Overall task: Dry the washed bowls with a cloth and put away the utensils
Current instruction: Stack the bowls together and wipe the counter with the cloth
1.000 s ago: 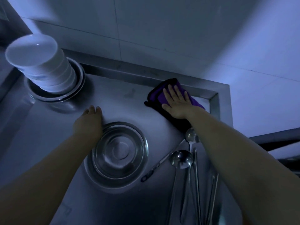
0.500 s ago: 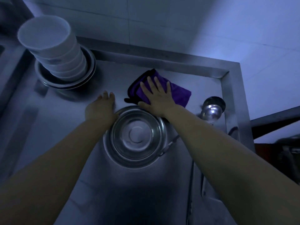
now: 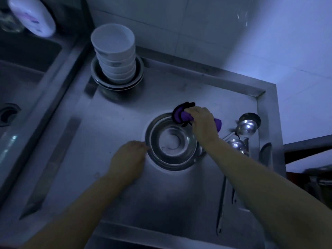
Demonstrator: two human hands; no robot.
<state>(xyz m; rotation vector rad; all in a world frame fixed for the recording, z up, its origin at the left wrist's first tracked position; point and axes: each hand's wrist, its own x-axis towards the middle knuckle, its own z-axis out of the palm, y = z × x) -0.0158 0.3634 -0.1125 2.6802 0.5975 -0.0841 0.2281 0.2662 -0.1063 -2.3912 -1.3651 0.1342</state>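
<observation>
A steel bowl (image 3: 171, 141) sits upright on the steel draining board (image 3: 111, 126). My right hand (image 3: 203, 123) is bunched around a purple cloth (image 3: 181, 115) with a black edge, held over the bowl's far right rim. My left hand (image 3: 128, 157) rests on the board with its fingertips at the bowl's left rim; whether it grips the rim is unclear. Several steel ladles (image 3: 246, 127) and long-handled utensils (image 3: 221, 203) lie to the right of the bowl. A tall stack of white bowls (image 3: 115, 56) stands in a steel dish (image 3: 138, 76) at the back.
A sink basin (image 3: 19, 78) lies to the left, with a white bottle (image 3: 34, 17) above it. A tiled wall (image 3: 215, 33) runs along the back. The board's raised rim (image 3: 269, 108) bounds the right side, beyond which is a dark gap.
My right hand has gathered the flat cloth into a bunch and lifted it to the bowl's rim. My left hand has slid from behind the bowl to its left rim. The view has pulled back.
</observation>
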